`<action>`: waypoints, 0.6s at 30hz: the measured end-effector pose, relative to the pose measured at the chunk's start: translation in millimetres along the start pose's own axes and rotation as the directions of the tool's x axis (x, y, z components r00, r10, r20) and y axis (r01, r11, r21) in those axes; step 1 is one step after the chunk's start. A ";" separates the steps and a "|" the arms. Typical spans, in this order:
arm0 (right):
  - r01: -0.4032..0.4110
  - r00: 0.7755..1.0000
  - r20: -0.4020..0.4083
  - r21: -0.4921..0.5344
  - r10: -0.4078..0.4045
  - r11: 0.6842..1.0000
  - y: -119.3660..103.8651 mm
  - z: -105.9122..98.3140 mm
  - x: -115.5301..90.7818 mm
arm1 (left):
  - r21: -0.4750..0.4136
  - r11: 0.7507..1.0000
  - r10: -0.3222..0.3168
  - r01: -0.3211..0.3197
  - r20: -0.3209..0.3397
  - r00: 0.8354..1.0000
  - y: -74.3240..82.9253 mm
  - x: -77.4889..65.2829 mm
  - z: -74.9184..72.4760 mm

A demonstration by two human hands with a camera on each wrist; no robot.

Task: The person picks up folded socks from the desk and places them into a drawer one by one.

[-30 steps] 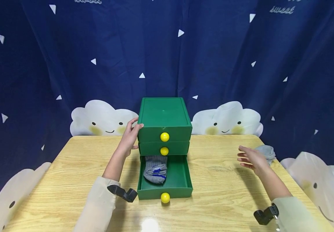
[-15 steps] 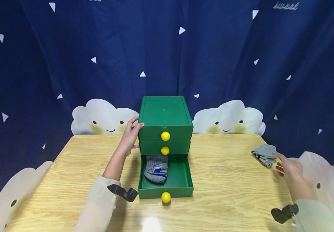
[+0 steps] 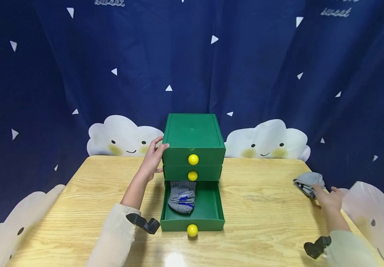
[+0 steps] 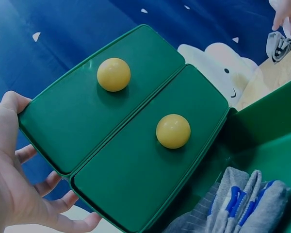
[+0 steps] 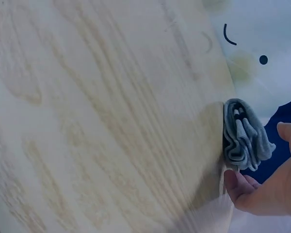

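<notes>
My left hand [image 3: 152,159] rests against the left side of a green drawer cabinet [image 3: 193,129], thumb at the front corner and fingers spread along the side. The cabinet's bottom drawer [image 3: 175,225] is pulled out, and a folded grey sock [image 3: 182,200] with blue marks lies in its left part. Near the table's right edge sits a second folded grey sock [image 3: 308,180] with dark stripes inside its folds. Beside that sock is my right hand [image 5: 266,194], thumb and fingers apart, fingertips close to its near end.
Yellow round knobs [image 3: 193,159] stick out from the drawer fronts. The wooden table [image 3: 262,204] ends just past the right-hand sock. Behind it hangs a dark blue curtain [image 3: 262,55] with white triangles and clouds.
My right hand has swung out to the right past the striped sock, then come back left to its near side. My left hand stays on the cabinet; the view has shifted slightly.
</notes>
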State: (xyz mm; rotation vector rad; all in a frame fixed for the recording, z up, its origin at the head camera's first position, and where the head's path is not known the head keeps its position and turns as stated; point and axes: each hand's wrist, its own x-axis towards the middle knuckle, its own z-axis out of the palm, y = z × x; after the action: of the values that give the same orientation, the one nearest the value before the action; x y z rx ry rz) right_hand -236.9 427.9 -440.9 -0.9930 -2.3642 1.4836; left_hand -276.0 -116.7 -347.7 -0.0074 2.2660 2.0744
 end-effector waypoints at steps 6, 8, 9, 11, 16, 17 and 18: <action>0.105 0.994 0.040 -0.100 -0.102 0.989 4.3 4.7 3.4 | 0.005 1.000 -0.013 0.013 0.000 1.000 0.2 0.3 1.4; 0.140 0.989 0.057 -0.123 -0.133 0.983 3.6 6.8 5.3 | 0.001 1.000 -0.015 0.015 -0.004 1.000 0.7 0.4 1.0; 0.156 0.987 0.062 -0.149 -0.148 0.977 3.6 8.0 6.3 | 0.001 1.000 -0.014 0.014 -0.005 1.000 0.9 0.5 0.9; 0.200 0.979 0.082 -0.207 -0.187 0.958 3.9 9.8 8.2 | 0.004 1.000 -0.010 0.010 -0.004 1.000 1.2 0.5 0.1; 0.296 0.955 0.140 -0.356 -0.263 0.886 6.1 12.5 10.3 | 0.011 1.000 -0.009 0.009 0.000 1.000 2.0 -0.4 -0.2; 0.319 0.947 0.152 -0.385 -0.281 0.866 7.4 12.3 10.8 | 0.011 1.000 -0.009 0.009 -0.001 1.000 2.3 -0.5 -0.1; 0.348 0.937 0.161 -0.418 -0.308 0.839 9.2 12.1 11.4 | 0.011 1.000 -0.010 0.010 -0.001 1.000 2.6 -0.6 -0.1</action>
State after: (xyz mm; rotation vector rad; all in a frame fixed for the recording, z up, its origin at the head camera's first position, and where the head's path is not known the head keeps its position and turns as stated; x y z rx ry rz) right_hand -247.3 428.6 -456.8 -0.5508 -2.8294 0.8997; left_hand -275.5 -116.5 -345.1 -0.0188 2.2736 2.0577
